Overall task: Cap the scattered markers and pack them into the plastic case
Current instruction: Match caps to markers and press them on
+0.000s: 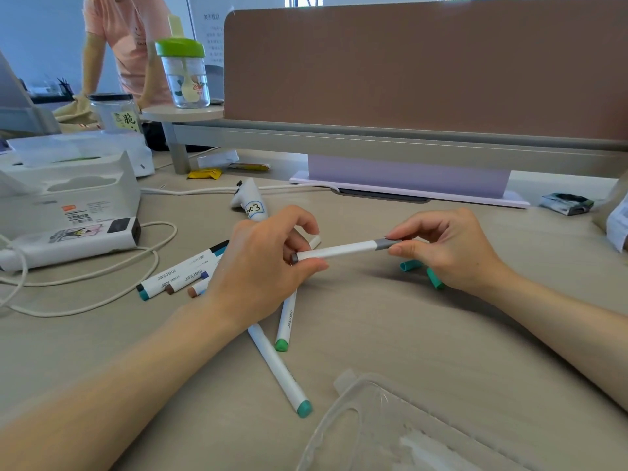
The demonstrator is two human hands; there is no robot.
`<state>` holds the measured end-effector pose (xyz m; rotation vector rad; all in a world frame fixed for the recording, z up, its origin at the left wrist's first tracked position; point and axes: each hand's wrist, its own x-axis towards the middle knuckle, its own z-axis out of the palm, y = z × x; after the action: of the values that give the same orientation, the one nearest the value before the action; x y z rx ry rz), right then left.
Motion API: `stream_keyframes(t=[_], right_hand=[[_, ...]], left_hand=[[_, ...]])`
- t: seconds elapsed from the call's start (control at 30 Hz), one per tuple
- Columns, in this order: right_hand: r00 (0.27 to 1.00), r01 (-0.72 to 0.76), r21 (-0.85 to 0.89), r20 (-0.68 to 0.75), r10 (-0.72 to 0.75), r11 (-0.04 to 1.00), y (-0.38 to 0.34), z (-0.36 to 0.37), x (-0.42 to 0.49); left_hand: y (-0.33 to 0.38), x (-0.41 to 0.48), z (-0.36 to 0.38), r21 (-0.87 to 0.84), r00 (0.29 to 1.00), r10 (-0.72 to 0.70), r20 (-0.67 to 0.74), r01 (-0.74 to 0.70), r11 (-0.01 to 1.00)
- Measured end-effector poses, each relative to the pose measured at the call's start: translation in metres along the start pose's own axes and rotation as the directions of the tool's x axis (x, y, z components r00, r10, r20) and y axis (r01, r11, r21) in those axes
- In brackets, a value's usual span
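A white marker (339, 250) with a grey cap (385, 244) hangs level above the desk between both hands. My left hand (261, 266) pinches its left end. My right hand (448, 248) pinches the grey cap on the right end. Below my left hand lie two white markers, one with a green end (285, 326) and one with a teal end (282, 372). Three more markers (176, 277) lie side by side to the left. Two loose teal caps (409, 265) (435, 278) lie under my right hand. The clear plastic case (390, 433) lies open at the bottom right.
A white power bank with cables (71, 244) and a white box (68, 192) stand at the left. A white controller labelled 1003 (249, 200) lies behind my hands. A brown divider (424, 66) closes the back. A person in a pink shirt (129, 45) stands far left.
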<state>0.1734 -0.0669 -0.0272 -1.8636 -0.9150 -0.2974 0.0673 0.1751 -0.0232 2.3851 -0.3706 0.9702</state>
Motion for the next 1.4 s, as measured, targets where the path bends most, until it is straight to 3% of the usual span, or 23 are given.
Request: stream_keyframes(t=[0.77, 0.9, 1.0, 1.2, 1.4], right_hand=[[0.999, -0.037, 0.004, 0.021, 0.037, 0.999, -0.006, 0.005, -0.002], [1.0, -0.022, 0.011, 0.019, 0.022, 1.0, -0.006, 0.008, -0.001], [1.0, -0.023, -0.095, -0.016, 0.022, 0.995, 0.002, 0.004, -0.003], [0.999, -0.029, -0.166, 0.015, 0.032, 0.986, 0.009, 0.005, -0.004], [0.991, -0.099, -0.119, -0.1, 0.088, 0.988, 0.009, -0.002, -0.001]], left_hand=[[-0.004, 0.003, -0.006, 0.011, 0.999, 0.037, 0.005, -0.037, 0.999], [-0.015, 0.009, -0.011, 0.057, 0.999, -0.013, 0.044, 0.01, 0.998], [-0.02, 0.013, -0.015, 0.124, 0.992, -0.112, 0.063, 0.104, 0.987], [-0.033, 0.015, -0.022, 0.36, 0.922, -0.321, 0.219, 0.229, 0.904], [-0.036, 0.015, -0.024, 0.435, 0.883, -0.392, 0.259, 0.256, 0.864]])
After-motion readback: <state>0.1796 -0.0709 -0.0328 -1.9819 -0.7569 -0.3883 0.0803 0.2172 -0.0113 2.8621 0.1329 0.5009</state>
